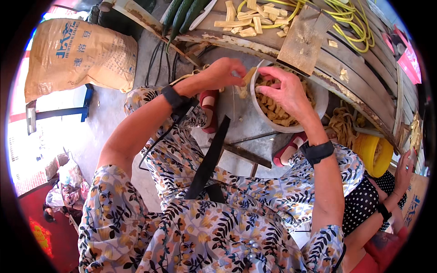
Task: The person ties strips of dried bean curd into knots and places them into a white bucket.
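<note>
My left hand [227, 73] is left of a white plastic bucket [326, 102], fingertips bent against a pale yellow strip [248, 79]. The strip looks like a dried food, possibly bean curd stick, and hangs down beside the bucket rim. My right hand [285, 89] reaches over the bucket, thumb and index finger apart. Its index fingertip comes close to the strip's upper end; whether they touch is unclear. Short, folded pieces of similar yellow food [273, 111] fill much of the bucket. My right hand and wrist hide part of them.
On the slatted wooden table [362, 78] are a wooden block [302, 44], pale yellow chunks [254, 20], a yellow cord [355, 30] and green cucumbers [184, 17]. A paper sack [82, 56] stands left. Right are a yellow bucket [374, 155] and another person's hand [404, 169].
</note>
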Tool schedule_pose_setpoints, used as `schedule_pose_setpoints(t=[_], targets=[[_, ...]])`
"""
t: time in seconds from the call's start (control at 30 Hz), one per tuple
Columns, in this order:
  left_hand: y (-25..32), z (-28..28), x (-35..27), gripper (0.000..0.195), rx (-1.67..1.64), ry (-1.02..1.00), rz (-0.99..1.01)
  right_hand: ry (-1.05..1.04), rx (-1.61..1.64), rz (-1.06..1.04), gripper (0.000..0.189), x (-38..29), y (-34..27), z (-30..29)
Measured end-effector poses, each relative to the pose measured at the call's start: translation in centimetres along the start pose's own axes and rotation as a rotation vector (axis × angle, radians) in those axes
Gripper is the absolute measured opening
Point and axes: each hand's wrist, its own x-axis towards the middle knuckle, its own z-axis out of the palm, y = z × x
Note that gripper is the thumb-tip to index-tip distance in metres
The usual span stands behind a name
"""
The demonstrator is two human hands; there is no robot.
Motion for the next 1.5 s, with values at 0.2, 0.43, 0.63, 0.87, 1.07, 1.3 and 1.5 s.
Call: schedule_pose_setpoints(t=[0.2, 0.43, 0.63, 0.87, 1.07, 1.3, 1.5], targets=[[7.6, -0.8, 1.8, 0.009, -0.472, -0.077, 0.185, 0.244, 0.121, -0.075, 0.033, -1.2, -2.9, -3.2], [8.3, 2.2, 4.1, 0.008, 0.083, 0.258, 0.282, 0.325, 0.41, 0.351, 0.015, -2.3, -1.7, -4.4], [8.2, 5.0, 4.3, 0.013, 0.323, 0.375, 0.645, 0.126, -0.055, 0.372, 0.014, -1.9, 1.5, -3.6], [7.4, 4.5, 3.7, 0.012, 0.051, 0.081, 0.354, 0.208, -0.07, 0.333, 0.009, -2.2, 4.6, -2.5], [6.1, 0.5, 3.9, 0.012, -0.313, -0.131, 0.141, 0.267, -0.025, 0.303, 0.01, -3.4, 2.7, -4.0], [5.7, -0.8, 4.4, 0.009, -0.282, -0.133, 0.255, -0.27, 0.504, 0.391, 0.014, -4.1, -0.7, -2.2], [7.0, -0.5, 3.5, 0.017, -0.798, -0.215, 0.044, -0.193, 0.809, 0.25, 0.036, -4.7, -3.8, -3.1]])
